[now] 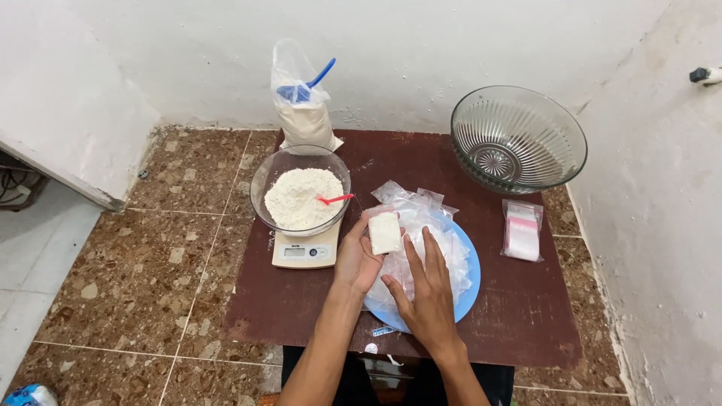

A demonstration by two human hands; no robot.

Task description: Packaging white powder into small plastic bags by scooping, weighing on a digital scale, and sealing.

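My left hand point(358, 260) lies palm up and holds a small clear bag filled with white flour point(384, 232). My right hand point(426, 292) rests flat, fingers apart, on a heap of empty clear plastic bags point(421, 214) piled on a blue plate point(468, 289). To the left, a glass bowl of flour point(300, 192) with a red spoon point(335, 199) sits on a white kitchen scale point(304, 253).
All of this stands on a low dark brown table point(519, 316). A big empty ribbed glass bowl point(517, 137) is at the back right. A plastic sack of flour with a blue scoop point(302, 105) leans at the back wall. A packet of zip bags point(523, 231) lies right of the plate.
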